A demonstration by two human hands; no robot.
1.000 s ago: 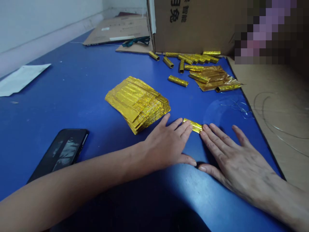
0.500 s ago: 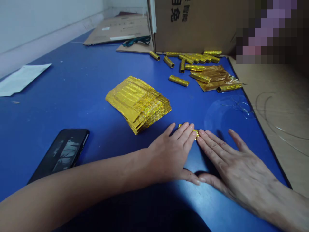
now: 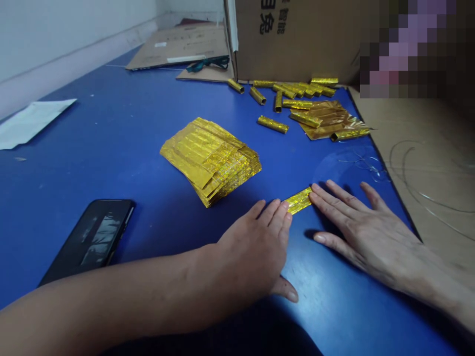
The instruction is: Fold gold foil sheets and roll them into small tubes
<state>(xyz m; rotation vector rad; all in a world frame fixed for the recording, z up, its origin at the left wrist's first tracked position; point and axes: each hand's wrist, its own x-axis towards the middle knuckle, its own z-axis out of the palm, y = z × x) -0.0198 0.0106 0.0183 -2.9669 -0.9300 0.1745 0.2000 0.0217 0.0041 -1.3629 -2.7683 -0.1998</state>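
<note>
A strip of folded gold foil paper (image 3: 300,200) lies flat on the blue tabletop, slanting up to the right. My left hand (image 3: 256,242) rests with stretched fingers on its left end, thumb held apart. On its right end lie the fingertips of my right hand (image 3: 352,227), which is flat with its fingers spread. The middle of the strip shows between the two hands; both ends are covered. Beyond my left hand sits a fanned stack of gold foil sheets (image 3: 213,158).
Several rolled gold foil tubes (image 3: 273,124) lie at the back right, some on a crumpled foil sheet (image 3: 330,118). Behind them stands a cardboard box (image 3: 297,39). A black phone (image 3: 89,240) lies at left, a white paper (image 3: 33,121) farther left. Clear thread (image 3: 371,165) curls near the right edge.
My hands have moved apart along the foil strip, the left one toward me and leftward, the right one slightly away. More of the strip's middle now shows.
</note>
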